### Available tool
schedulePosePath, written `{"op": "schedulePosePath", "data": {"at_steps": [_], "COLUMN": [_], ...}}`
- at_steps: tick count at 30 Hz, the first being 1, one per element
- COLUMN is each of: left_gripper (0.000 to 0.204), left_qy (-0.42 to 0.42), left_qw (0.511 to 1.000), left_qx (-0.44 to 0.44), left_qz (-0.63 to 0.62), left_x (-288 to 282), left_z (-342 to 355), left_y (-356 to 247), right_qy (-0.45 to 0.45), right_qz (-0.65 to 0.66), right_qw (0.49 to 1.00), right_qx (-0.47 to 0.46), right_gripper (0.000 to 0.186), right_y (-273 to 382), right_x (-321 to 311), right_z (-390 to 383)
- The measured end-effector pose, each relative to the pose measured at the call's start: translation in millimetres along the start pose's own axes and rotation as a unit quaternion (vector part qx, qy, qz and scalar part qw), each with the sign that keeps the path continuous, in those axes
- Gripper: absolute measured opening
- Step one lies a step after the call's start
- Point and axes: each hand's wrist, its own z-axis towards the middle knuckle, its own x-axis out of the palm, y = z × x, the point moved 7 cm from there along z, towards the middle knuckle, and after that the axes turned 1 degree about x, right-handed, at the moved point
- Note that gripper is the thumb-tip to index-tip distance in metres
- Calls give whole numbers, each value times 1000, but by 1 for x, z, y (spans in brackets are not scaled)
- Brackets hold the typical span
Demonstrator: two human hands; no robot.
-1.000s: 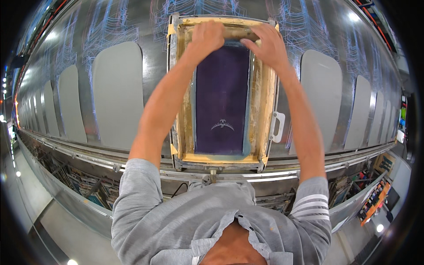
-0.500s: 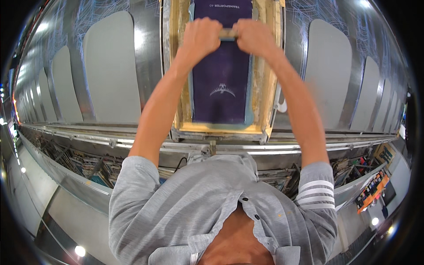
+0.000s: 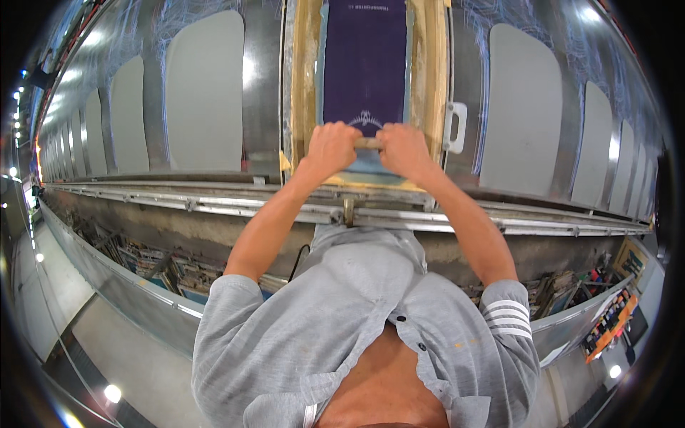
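Both my hands are closed on the wooden grip of a squeegee (image 3: 368,143), my left hand (image 3: 333,148) at its left part and my right hand (image 3: 404,150) at its right. A short stretch of the grip shows between the fists; the fists hide most of the rest. The squeegee is at the near end of a screen-printing frame (image 3: 437,85) with yellowish, worn borders. Beyond it lies a dark purple printing area (image 3: 364,64) with a pale emblem, partly covered by my hands. Bluish ink smears line the area's edges.
Grey rounded panels (image 3: 205,93) lie in a row along the metal table on both sides. A white handle (image 3: 454,128) stands at the frame's right. Metal rails (image 3: 542,227) run along the table's near edge. Below them, stacked frames (image 3: 564,289) fill a shelf.
Both hands have drawn the squeegee toward my body, from the far part of the purple area to its near end. My elbows are more bent. The view has shifted slightly.
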Motion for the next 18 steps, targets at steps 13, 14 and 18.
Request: {"op": "schedulePosePath", "data": {"at_steps": [13, 14, 18], "left_gripper": [31, 31, 30], "left_qy": [-85, -77, -82], "left_qw": [987, 987, 985], "left_qx": [3, -4, 9], "left_qz": [135, 138, 152], "left_x": [-136, -133, -110], "left_z": [337, 340, 291], "left_y": [106, 108, 92], "right_qy": [-41, -34, -28], "right_qz": [-124, -128, -88], "right_qw": [991, 991, 995], "right_qx": [1, -15, 41], "right_gripper": [22, 20, 23], "right_y": [-153, -158, -150], "right_x": [-148, -144, -109], "right_z": [308, 312, 273]}}
